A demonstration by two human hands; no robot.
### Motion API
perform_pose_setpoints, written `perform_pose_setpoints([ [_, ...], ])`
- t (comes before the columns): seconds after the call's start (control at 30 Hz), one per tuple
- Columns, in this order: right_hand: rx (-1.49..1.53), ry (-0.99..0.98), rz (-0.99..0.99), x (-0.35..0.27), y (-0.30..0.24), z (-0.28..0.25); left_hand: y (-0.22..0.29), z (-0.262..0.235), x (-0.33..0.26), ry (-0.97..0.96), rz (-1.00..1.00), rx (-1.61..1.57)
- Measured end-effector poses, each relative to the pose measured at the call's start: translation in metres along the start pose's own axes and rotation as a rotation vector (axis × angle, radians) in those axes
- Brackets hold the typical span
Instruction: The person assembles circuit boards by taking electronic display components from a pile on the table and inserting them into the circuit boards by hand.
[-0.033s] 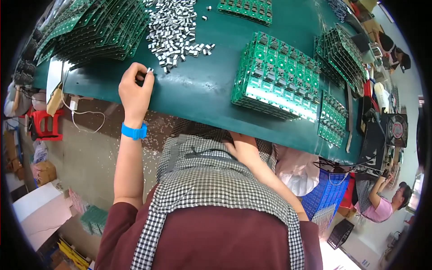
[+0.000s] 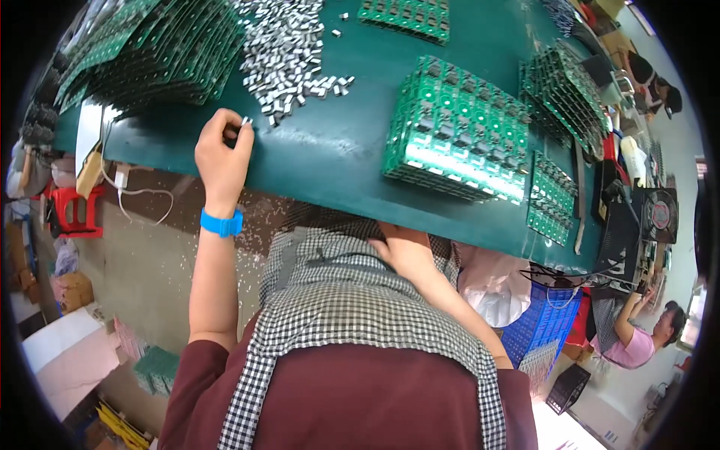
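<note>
My left hand (image 2: 223, 154), with a blue band on its wrist, rests on the near edge of the green table (image 2: 330, 157) and pinches a small silver metal part between its fingertips. A heap of the same silver parts (image 2: 281, 45) lies just beyond it. My right hand (image 2: 405, 251) is down at my lap on the checked apron (image 2: 352, 300), below the table edge, with its fingers partly hidden. A block of stacked green circuit boards (image 2: 457, 131) stands to the right of the heap.
More green board stacks lie at the far left (image 2: 150, 52), far right (image 2: 562, 82) and near right (image 2: 551, 199). A red stool (image 2: 71, 210) and white cable (image 2: 142, 195) are at left. A blue crate (image 2: 544, 322) and a seated person in pink (image 2: 645, 337) are at right.
</note>
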State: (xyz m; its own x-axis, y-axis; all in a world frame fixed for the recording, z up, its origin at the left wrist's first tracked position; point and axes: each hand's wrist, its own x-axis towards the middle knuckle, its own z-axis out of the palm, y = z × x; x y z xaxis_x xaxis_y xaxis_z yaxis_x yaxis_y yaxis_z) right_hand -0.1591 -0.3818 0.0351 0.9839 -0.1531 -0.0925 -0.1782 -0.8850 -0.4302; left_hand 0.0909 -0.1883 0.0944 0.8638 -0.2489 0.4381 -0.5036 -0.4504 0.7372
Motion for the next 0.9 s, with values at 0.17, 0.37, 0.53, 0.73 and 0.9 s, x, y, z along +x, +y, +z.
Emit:
perform_pose_setpoints([
  [0.17,0.579,-0.181,0.07,-0.009,0.015,-0.019,0.003,0.001,-0.001,0.026,-0.049,-0.078],
  [0.37,0.755,-0.169,0.096,-0.012,0.004,-0.034,0.001,0.002,-0.008,0.021,-0.041,-0.077],
  [0.53,0.662,-0.348,0.031,0.03,0.014,-0.045,0.0,0.003,-0.006,0.015,-0.048,-0.053],
  [0.73,0.41,-0.041,0.01,0.002,0.016,0.01,-0.007,0.0,-0.004,0.012,-0.026,0.005],
  [0.9,0.049,-0.125,-0.159,-0.02,0.0,-0.039,-0.043,-0.007,-0.003,0.05,-0.096,-0.211],
])
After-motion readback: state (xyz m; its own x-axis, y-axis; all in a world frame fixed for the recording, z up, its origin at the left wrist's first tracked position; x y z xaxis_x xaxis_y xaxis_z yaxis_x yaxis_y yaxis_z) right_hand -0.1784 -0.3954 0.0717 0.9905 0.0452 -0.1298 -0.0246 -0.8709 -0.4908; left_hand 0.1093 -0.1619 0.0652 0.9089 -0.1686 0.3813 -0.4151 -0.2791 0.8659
